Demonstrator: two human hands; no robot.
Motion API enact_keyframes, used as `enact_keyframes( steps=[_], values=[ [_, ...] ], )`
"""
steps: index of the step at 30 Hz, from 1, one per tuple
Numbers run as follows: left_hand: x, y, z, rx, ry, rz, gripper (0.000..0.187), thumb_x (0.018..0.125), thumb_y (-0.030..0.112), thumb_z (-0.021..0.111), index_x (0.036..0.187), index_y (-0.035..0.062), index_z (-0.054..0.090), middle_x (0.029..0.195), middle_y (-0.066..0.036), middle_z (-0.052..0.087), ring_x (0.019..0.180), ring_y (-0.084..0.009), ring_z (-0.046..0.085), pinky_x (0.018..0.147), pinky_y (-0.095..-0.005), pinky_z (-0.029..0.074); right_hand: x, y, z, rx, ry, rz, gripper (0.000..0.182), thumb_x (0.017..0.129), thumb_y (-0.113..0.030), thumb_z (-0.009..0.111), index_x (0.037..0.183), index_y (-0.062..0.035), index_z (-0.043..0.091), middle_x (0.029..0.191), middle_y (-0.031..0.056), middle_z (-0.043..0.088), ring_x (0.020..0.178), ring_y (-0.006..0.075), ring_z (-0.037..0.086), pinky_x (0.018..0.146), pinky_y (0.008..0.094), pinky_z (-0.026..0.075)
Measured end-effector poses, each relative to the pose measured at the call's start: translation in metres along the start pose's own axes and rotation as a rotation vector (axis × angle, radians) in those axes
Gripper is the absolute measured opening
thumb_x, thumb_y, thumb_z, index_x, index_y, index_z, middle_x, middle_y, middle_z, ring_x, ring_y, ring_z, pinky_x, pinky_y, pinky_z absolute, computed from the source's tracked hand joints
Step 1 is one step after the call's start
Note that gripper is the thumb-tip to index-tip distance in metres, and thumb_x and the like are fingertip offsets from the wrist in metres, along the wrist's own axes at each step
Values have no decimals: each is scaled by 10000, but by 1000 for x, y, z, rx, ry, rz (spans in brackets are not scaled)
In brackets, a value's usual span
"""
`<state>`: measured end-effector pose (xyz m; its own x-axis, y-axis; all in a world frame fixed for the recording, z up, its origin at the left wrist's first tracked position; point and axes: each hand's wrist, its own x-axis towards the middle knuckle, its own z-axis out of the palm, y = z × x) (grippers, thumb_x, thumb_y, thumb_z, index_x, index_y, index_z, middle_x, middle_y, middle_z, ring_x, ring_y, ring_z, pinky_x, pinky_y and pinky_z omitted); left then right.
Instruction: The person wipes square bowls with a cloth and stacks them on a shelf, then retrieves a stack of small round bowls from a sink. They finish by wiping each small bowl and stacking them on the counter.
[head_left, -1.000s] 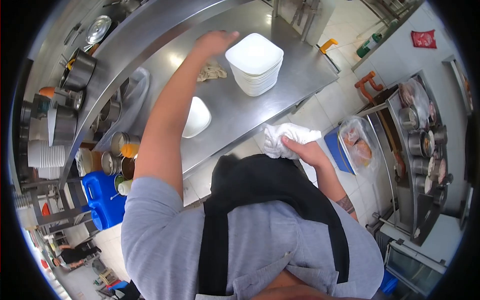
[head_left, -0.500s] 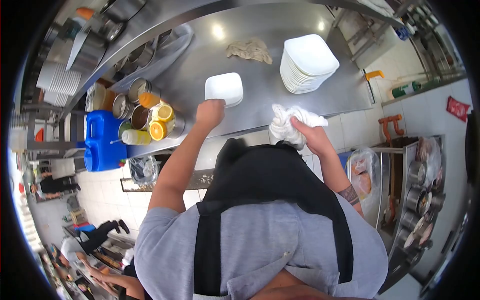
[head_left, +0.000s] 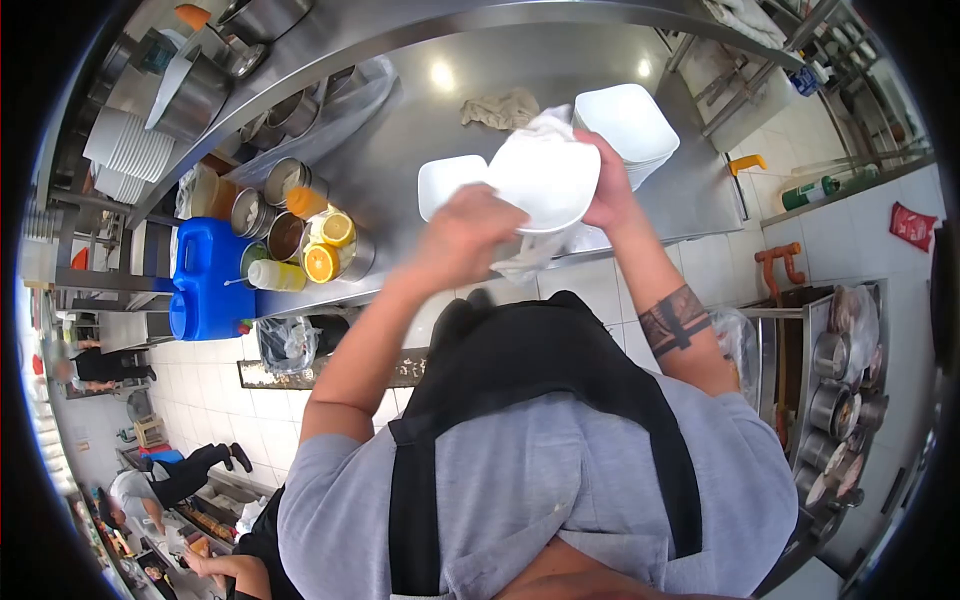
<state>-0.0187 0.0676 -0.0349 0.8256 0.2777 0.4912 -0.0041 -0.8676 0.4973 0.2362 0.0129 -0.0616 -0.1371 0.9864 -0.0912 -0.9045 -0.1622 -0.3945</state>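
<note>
The bowl [head_left: 548,185] is white, glossy and square with rounded corners. It tilts between the two hands, its right edge in the grip of the right fingers [head_left: 592,148], its lower left side just at the blurred left fingers [head_left: 492,212]. The cloth [head_left: 545,128], white and crumpled, bunches along the bowl's far edge beside the right fingertips; more folds hang below the bowl, right of the left fingers.

Black apron [head_left: 530,355], top edge curved; two black straps [head_left: 412,515] running back from apron's upper corners. Light grey shirt [head_left: 515,480] under apron straps, collar [head_left: 615,560] between them, short sleeves [head_left: 328,468] outside. Geometric tattoo [head_left: 677,320] on right forearm [head_left: 697,350], right of apron.
</note>
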Motion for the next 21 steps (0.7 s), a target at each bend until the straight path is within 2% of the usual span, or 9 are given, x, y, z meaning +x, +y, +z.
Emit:
enact_keyframes(
  steps=[3, 6, 8, 10, 11, 15, 17, 18, 21],
  values=[
    [1, -29, -14, 120, 79, 160, 385, 896, 95, 714, 1274, 56, 652, 1201, -143, 701, 1162, -377, 652, 1050, -494, 479, 3, -12, -24, -224, 92, 60, 467, 985, -275, 602, 1317, 53, 606, 1236, 184, 702, 1107, 325, 707, 1005, 462, 554],
    [16, -20, 8, -369, 487, -169, 527, 992, 173, 648, 1496, 102, 511, 1448, -147, 558, 1345, -334, 545, 1121, -495, 445, 0, 1, 14, -731, 314, 22, 408, 924, -168, 641, 1268, 51, 642, 1213, 182, 713, 1100, 324, 701, 990, 464, 551],
    [32, -6, 18, -1414, 757, -397, 667, 1066, 279, 564, 1644, 131, 265, 1577, -146, 399, 1421, -315, 466, 1148, -476, 435, 8, 17, 32, -1024, 503, -1, 401, 891, -132, 665, 1256, 33, 658, 1212, 178, 715, 1112, 326, 690, 993, 464, 543],
    [40, -15, 17, -1525, 764, -536, 598, 1074, 276, 556, 1594, 96, 324, 1489, -149, 498, 1357, -302, 533, 1104, -459, 473, 21, 31, 11, -2136, 409, -770, 374, 898, -165, 671, 1252, -46, 673, 1216, 160, 709, 1120, 350, 673, 956, 459, 541],
    [46, -15, 19, -1464, 724, -588, 531, 1080, 282, 545, 1540, 75, 378, 1431, -144, 543, 1313, -293, 566, 1085, -449, 488, 24, 35, 6, -2064, 302, -1019, 378, 912, -213, 665, 1276, -111, 658, 1228, 145, 697, 1120, 372, 658, 967, 440, 524],
    [58, -30, 34, -1330, 752, -649, 394, 1101, 303, 510, 1387, 32, 497, 1253, -126, 652, 1183, -275, 651, 1042, -432, 517, 24, 64, 34, -2071, 114, -976, 429, 947, -253, 626, 1348, -101, 606, 1277, 155, 680, 1172, 373, 641, 1086, 459, 445],
    [51, -40, 19, -1352, 708, -642, 404, 1102, 309, 507, 1387, 23, 501, 1247, -132, 656, 1183, -277, 653, 1041, -432, 518, 18, 69, 44, -1571, 14, -418, 462, 963, -285, 606, 1402, -143, 572, 1337, 154, 652, 1271, 357, 591, 1196, 500, 324],
    [48, -43, 15, -1367, 683, -639, 414, 1104, 316, 505, 1387, 13, 505, 1241, -139, 661, 1183, -279, 656, 1040, -431, 519, 9, 57, 48, -1568, 34, -425, 462, 963, -285, 606, 1402, -143, 572, 1337, 154, 652, 1271, 357, 591, 1196, 500, 324],
    [46, -42, 24, -1484, 610, -716, 411, 1105, 330, 497, 1375, 20, 516, 1259, -148, 658, 1139, -280, 679, 984, -424, 552, -22, 9, 40, -2495, -90, -494, 427, 967, -266, 577, 1388, -193, 581, 1380, 170, 619, 1359, 363, 518, 1249, 519, 262]
  ],
)
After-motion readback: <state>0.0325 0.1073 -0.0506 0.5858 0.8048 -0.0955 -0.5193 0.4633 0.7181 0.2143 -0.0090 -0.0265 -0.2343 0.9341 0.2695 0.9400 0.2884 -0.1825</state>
